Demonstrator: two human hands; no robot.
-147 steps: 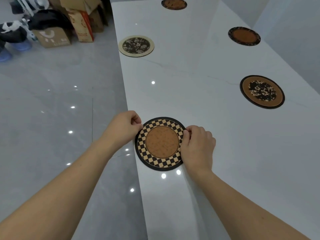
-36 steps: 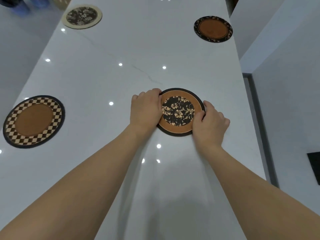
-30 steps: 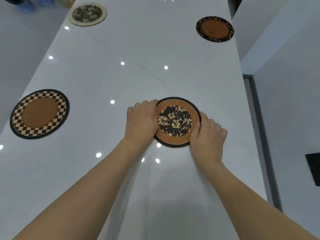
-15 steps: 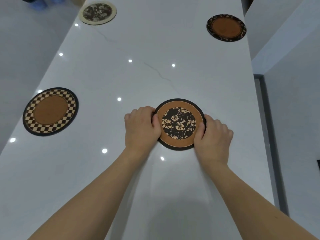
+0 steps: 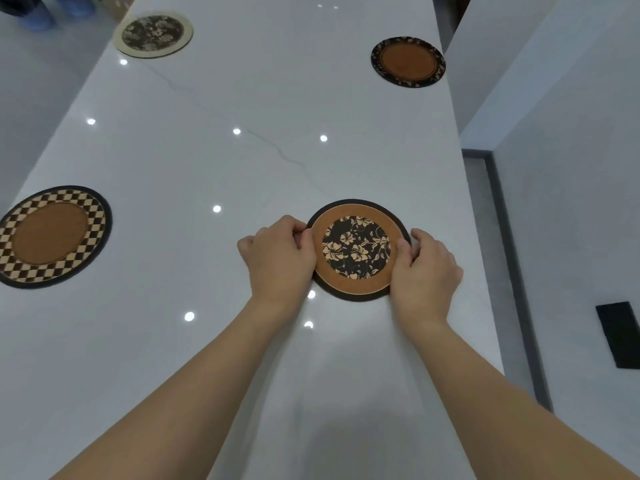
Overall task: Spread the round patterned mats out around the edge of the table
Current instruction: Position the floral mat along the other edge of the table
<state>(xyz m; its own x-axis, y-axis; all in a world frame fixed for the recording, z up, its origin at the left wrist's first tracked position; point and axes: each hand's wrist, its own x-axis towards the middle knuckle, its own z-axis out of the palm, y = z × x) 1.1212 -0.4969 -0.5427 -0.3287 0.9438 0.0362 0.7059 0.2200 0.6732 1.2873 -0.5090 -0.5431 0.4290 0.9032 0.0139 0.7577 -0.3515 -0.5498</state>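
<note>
White table (image 5: 242, 168) bears floral mat (image 5: 356, 249), pinched at opposite edges by left hand (image 5: 278, 263) and right hand (image 5: 424, 271) fingers (image 5: 403, 244).

The mat (image 5: 356, 249) in the middle of the frame has a black rim, a plain brown ring and a black centre with tan flowers. At the left edge, another mat (image 5: 52, 235) shows a black rim, a black-and-tan checkered band and a plain brown centre; the one at upper right (image 5: 408, 61) has a dark flowered border around plain brown. The mat at upper left (image 5: 153, 34) has a cream rim around a dark, pale-flowered centre, and the table (image 5: 242, 98) is glossy white with a thin grey vein.
</note>
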